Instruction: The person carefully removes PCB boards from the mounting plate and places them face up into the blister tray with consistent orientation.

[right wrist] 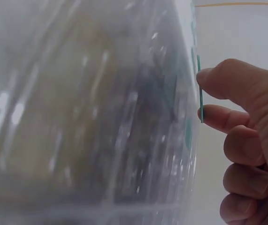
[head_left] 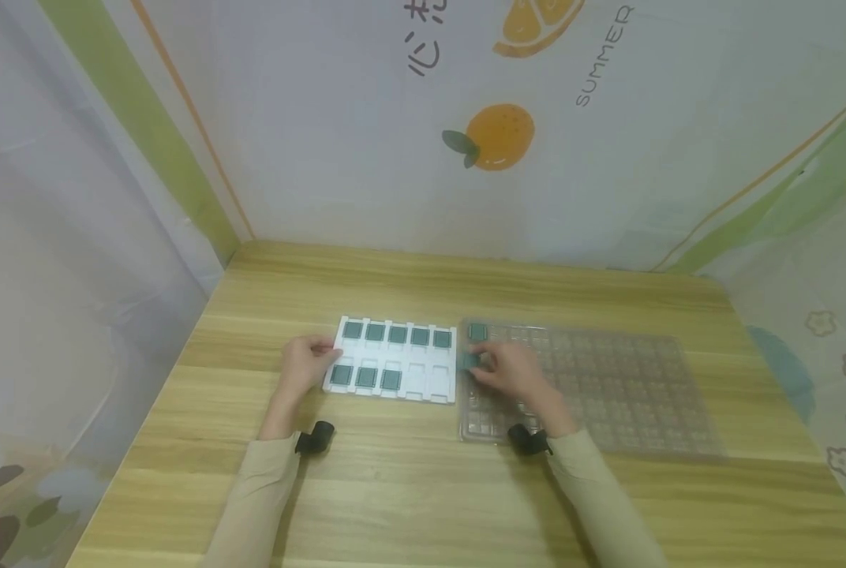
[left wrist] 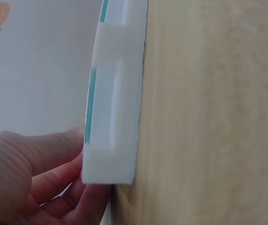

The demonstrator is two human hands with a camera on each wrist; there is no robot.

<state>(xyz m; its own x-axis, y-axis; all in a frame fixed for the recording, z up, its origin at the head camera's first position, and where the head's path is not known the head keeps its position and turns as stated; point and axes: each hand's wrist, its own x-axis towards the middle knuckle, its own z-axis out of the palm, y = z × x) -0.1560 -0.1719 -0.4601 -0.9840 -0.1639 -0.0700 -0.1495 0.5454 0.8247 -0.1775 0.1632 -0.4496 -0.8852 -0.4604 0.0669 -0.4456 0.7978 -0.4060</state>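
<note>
My left hand (head_left: 302,365) grips the left end of a white tray (head_left: 394,354), thumb at its top edge and fingers by its end in the left wrist view. Thin green square chips (head_left: 398,334) fill the tray's far row, and several more lie in the near row's left pockets. Between thumb and index finger, my right hand (head_left: 511,369) pinches one green chip (right wrist: 201,101) by its edges, over the left part of a clear plastic tray (head_left: 608,386). Another green chip (head_left: 477,331) sits in that tray's far left corner.
Both trays lie side by side on a wooden table (head_left: 409,497), the clear one larger and reaching far right. A printed curtain (head_left: 338,158) hangs behind the table's far edge. Black wrist mounts (head_left: 315,438) are on both arms.
</note>
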